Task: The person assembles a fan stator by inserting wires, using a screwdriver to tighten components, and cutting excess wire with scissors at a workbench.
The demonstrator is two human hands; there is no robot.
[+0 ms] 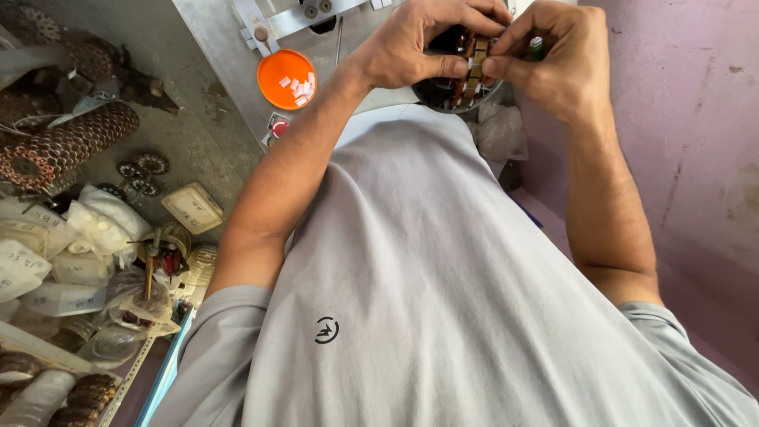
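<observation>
My left hand [415,43] and my right hand [553,59] meet at the top of the view, both closed around a round dark motor part [466,75] with brown and copper-coloured slotted segments. My thumbs and fingertips press on the segments at its middle. A small green-tipped item [536,46] shows between the fingers of my right hand; what it is I cannot tell. The hands hide most of the part. My grey shirt [443,300] fills the lower half of the view.
An orange round dish [277,91] with small white pieces sits on a grey metal machine surface [217,47] left of my hands. Further left are stacked laminated cores [67,142], plastic bags [95,221] and a pale box [192,207]. A pink wall [680,119] stands on the right.
</observation>
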